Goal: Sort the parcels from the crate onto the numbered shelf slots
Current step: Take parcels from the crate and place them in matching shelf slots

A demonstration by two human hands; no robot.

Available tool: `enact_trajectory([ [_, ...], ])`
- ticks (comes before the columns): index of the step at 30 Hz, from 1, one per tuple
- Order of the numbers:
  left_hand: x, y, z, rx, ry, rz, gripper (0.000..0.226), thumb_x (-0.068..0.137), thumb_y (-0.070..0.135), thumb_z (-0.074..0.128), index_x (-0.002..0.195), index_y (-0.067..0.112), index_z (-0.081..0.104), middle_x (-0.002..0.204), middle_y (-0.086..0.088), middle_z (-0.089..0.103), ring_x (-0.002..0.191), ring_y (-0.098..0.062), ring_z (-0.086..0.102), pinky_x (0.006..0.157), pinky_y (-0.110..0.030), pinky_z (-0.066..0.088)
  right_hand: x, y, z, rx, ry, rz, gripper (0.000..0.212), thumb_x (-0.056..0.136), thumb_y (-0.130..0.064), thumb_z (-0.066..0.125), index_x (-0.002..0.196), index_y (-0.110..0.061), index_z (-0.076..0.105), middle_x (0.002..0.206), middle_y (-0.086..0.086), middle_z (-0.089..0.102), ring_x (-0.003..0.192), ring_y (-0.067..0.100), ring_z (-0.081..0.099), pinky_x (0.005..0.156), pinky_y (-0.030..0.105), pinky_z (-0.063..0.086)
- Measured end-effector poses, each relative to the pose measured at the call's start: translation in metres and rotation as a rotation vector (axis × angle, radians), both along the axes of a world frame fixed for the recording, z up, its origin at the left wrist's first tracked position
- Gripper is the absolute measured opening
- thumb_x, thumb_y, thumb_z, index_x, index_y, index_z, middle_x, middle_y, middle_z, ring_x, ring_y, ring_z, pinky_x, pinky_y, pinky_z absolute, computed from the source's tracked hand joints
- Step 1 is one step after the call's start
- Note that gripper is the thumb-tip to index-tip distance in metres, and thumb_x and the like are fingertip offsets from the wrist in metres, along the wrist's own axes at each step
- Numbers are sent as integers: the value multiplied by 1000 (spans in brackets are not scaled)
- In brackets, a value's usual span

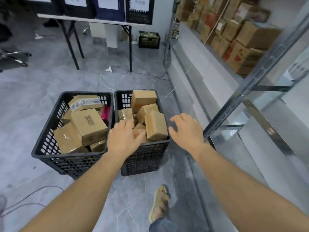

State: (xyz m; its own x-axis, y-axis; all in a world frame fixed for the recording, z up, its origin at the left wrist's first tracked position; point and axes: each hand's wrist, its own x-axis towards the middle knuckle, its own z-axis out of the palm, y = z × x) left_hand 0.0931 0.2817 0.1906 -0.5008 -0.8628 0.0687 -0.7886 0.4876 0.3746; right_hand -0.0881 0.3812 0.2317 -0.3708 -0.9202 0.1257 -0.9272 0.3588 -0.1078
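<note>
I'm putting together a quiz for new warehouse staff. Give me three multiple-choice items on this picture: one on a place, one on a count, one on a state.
1. Where does the magenta box lie?
A. In the left black plastic crate
B. In the right black plastic crate
C. On the floor

2. How many crates of brown cardboard parcels stand side by side just ahead of the person?
A. One
B. Two
C. Four

3. What is the right hand doing?
A. Gripping a parcel
B. Resting on a shelf
C. Hovering with fingers spread, holding nothing

Answers: 1 A, it stands against that crate's right wall. 2 B, only the left and right crates stand there. 3 C, it hangs beside the right crate with nothing in it.
</note>
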Motion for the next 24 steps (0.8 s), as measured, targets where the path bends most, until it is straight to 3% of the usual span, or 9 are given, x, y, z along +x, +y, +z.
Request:
enact_trajectory([
  [12, -107, -96, -38, 143, -72, 128, 63, 90, 54, 49, 139, 16, 40, 140, -6, 45, 128, -24, 41, 102, -40, 36, -110, -131, -52, 103, -124, 76, 31, 95, -33, 48, 121, -19, 55, 118, 2, 55, 110, 21, 50, 95, 36, 41],
  [24, -156, -123, -118, 462, -77, 148, 63, 90, 52, 50, 142, 20, 34, 139, -5, 42, 128, -25, 38, 98, -41, 40, -157, -165, -150, 260, -259, -23, 34, 95, -32, 50, 126, -17, 53, 120, 4, 55, 112, 21, 51, 89, 35, 42],
])
